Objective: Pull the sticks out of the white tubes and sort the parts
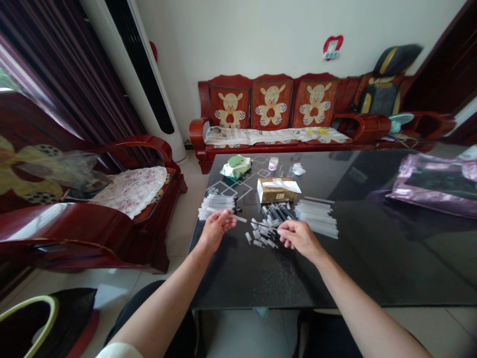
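Note:
My left hand (216,227) hovers over the black glass table (298,278), fingers pinched on a clear plastic pen barrel (238,218) beside a stack of assembled pens (218,205). My right hand (298,234) is closed, pinching a thin dark refill (265,224) at the loose pile of small caps and dark refills (268,223). A bundle of clear tubes (316,217) lies just beyond my right hand.
A brown cardboard box (278,190) sits behind the pile, with a wet-wipe pack (235,166) and a small cup (273,163) farther back. A purple-wrapped tray (436,184) lies at the right. Red wooden sofas (276,119) stand behind and to the left.

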A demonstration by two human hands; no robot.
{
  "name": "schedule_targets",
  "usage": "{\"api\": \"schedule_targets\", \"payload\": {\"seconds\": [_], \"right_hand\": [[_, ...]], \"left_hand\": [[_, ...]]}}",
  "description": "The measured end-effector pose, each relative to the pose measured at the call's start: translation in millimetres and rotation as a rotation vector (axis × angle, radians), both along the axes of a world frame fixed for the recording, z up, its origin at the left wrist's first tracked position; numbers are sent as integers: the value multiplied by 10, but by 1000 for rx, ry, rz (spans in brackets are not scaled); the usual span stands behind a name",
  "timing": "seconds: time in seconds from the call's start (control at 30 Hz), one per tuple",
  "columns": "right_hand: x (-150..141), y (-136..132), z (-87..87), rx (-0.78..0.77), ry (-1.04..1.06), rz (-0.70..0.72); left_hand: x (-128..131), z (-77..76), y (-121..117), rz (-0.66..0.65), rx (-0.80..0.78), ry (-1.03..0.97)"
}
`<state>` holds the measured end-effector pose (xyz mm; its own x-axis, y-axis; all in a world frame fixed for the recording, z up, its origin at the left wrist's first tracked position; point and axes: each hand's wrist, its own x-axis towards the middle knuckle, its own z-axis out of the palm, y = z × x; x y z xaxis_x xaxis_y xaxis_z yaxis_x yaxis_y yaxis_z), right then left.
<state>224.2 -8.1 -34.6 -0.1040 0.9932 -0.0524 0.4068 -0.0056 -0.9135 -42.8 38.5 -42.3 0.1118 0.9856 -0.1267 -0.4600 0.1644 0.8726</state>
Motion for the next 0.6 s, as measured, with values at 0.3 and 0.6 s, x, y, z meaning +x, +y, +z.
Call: {"api": "schedule_targets", "payload": {"seconds": [0.3,0.6], "right_hand": [[545,104,-109,30,-208,-430],[299,180,-133,204,-741,-420]], "left_hand": [[29,-36,-28,-6,-27,67],[137,-91,-131,-183,9,142]]}}
